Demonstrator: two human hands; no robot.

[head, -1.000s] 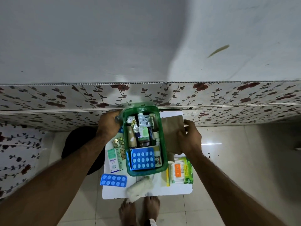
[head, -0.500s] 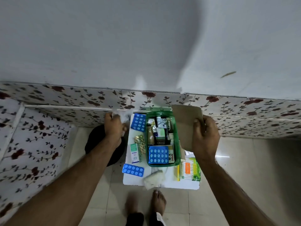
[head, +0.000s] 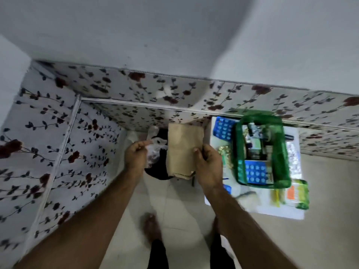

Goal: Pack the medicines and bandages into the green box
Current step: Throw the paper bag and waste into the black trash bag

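right hand [head: 208,166]: pinching a flat brown paper bag [head: 183,150] by its right edge, thumb on the front, fingers wrapped behind. Bag is upright-ish, hanging over the floor and a dark round thing [head: 157,171] I'm guessing is a bin. Can't tell for sure, it's mostly hidden.

left hand [head: 136,154]: fingers curled together on a crumpled bit of clear plastic wrap [head: 155,150], also over that dark thing. Grip looks loose to me.

green box [head: 262,152]: off to the right on the white surface [head: 279,210], up near the floral wall. Already stuffed, blue blister pack [head: 254,171] lying on top near the front, bottles and strips behind it.

still outside the box: another blue blister pack [head: 223,127] just left of it, gold foil strips [head: 225,154] against its left side, a green and orange packet [head: 297,195] in front of it, a silver strip [head: 293,152] on the right, a whitish roll [head: 246,197] near the front edge, maybe the bandage, too blurry to swear.

what could go wrong: both hands are busy with wrappers away from the box, so if that paper bag has anything inside it could get tossed by mistake. Plastic could flutter past the bin.

other worry: box looks near full, so cramming the leftovers could pop the top blister out or leave things sticking above the rim.

blur: the view is smeared, so placement calls are shaky right now.
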